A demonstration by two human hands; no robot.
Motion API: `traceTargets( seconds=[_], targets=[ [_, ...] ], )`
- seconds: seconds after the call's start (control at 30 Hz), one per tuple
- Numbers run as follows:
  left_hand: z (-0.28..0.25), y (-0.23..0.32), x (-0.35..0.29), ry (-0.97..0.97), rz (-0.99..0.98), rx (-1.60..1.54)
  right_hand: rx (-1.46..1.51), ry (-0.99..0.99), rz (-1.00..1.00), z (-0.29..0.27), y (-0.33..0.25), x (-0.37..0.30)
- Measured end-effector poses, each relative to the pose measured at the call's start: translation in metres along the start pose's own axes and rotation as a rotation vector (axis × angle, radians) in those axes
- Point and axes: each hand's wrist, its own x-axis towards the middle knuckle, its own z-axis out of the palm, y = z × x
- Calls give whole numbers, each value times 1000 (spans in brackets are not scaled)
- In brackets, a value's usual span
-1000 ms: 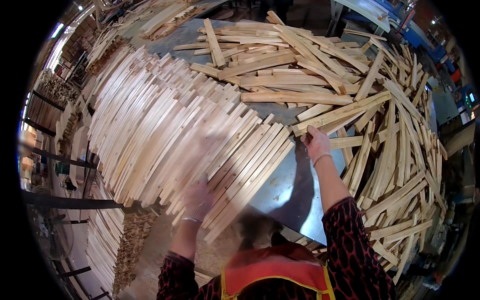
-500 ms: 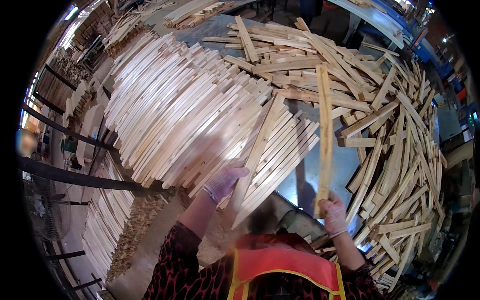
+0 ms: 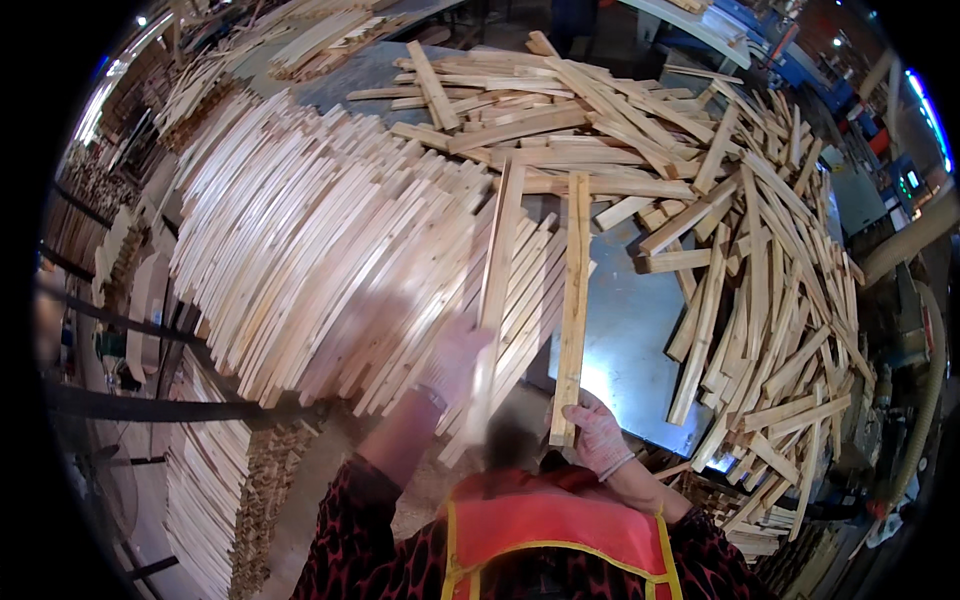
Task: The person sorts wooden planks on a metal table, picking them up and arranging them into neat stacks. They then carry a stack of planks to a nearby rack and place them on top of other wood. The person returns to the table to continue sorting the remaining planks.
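My right hand, in a pale glove, is closed round the near end of a wooden strip that points away from me. My gloved left hand, blurred by motion, grips another wooden strip near its lower part. This second strip stands tilted over the edge of a wide layer of pale strips lying side by side. The two held strips are apart, roughly parallel. Several strips of the layer show between them.
A jumbled heap of loose strips covers the table's far and right sides. Bare metal tabletop shows beside my right hand. A dark curved bar runs at the left, above a lower stack of strips. A thick hose hangs far right.
My right hand has brought its strip leftward, closer to the left one. The strip in my left hand has turned more upright. The whole view has shifted slightly.
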Motion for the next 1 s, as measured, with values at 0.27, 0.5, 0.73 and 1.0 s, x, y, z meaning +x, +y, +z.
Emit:
traceTargets(
  seconds=[0.27,0.5,0.73,1.0],
  targets=[
    [152,172,66,29,1231,1553,-385,142,-51,-15,-55,-5],
    [56,96,-4,-448,229,2148,-1593,-295,-761,-43,-127,20],
    [-53,30,-28,267,-212,1534,-1518,182,-954,-1,-159,162],
    [-28,-23,-14,195,104,1858,-2137,275,-445,45,-181,233]
  ],
)
